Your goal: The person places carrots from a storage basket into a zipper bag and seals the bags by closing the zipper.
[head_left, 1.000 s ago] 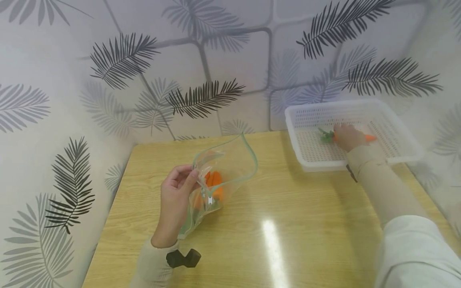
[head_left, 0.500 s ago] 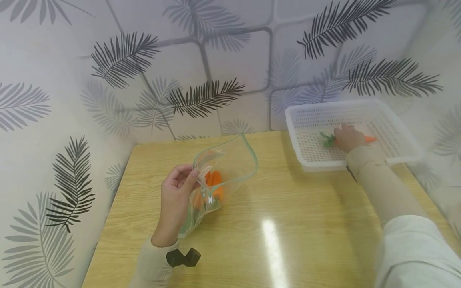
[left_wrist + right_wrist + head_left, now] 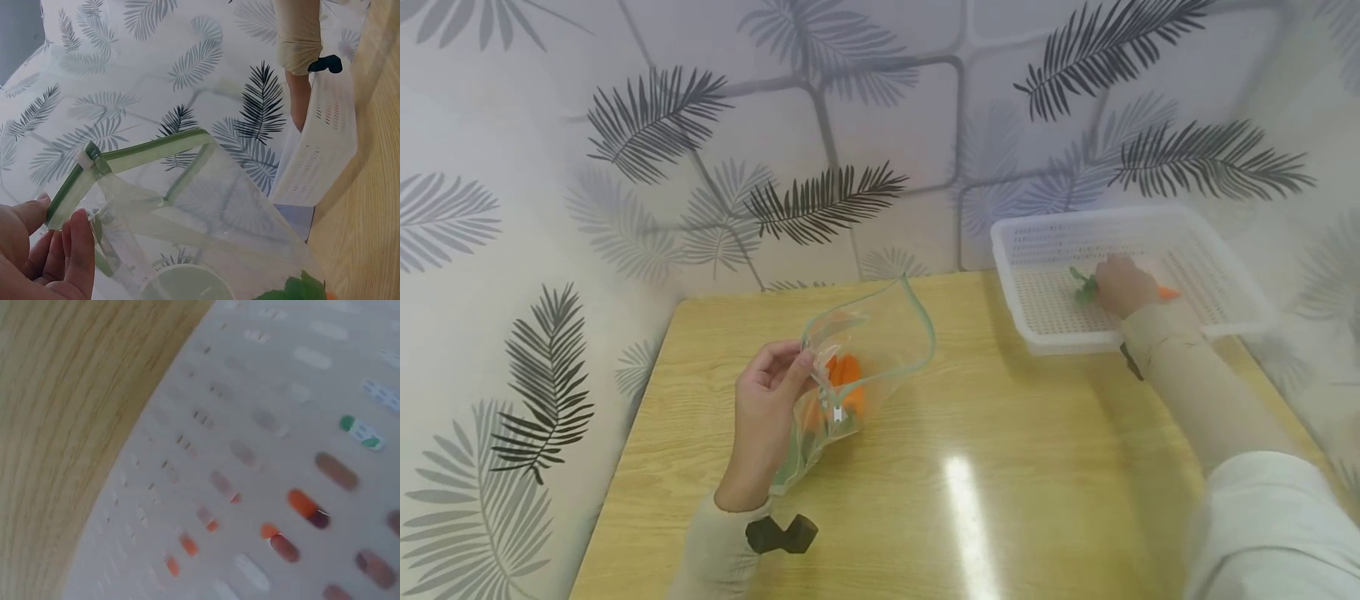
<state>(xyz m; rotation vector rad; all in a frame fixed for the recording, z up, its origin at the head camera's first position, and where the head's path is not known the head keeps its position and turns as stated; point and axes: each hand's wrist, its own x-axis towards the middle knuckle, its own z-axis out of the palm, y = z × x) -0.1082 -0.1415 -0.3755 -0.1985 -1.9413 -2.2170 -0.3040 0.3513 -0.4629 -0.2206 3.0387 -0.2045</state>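
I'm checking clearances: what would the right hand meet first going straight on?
Probably the far wall of the white basket; depth is unclear, so the right hand might touch its floor first.

A pale wall (image 3: 895, 125) filled the upper part of the head view and ran down its left side, printed with dark feathery leaves (image 3: 827, 204), fainter grey fronds (image 3: 478, 500) and grey lines (image 3: 823, 125) with rounded corners. Below lay a light wood-grain bench (image 3: 1037, 433), a bright streak of reflected light (image 3: 967, 525) at lower centre. The same grain showed along the right edge of the left wrist view, opposite a plain grey patch (image 3: 17, 31) at upper left, and at the right wrist view's upper left.
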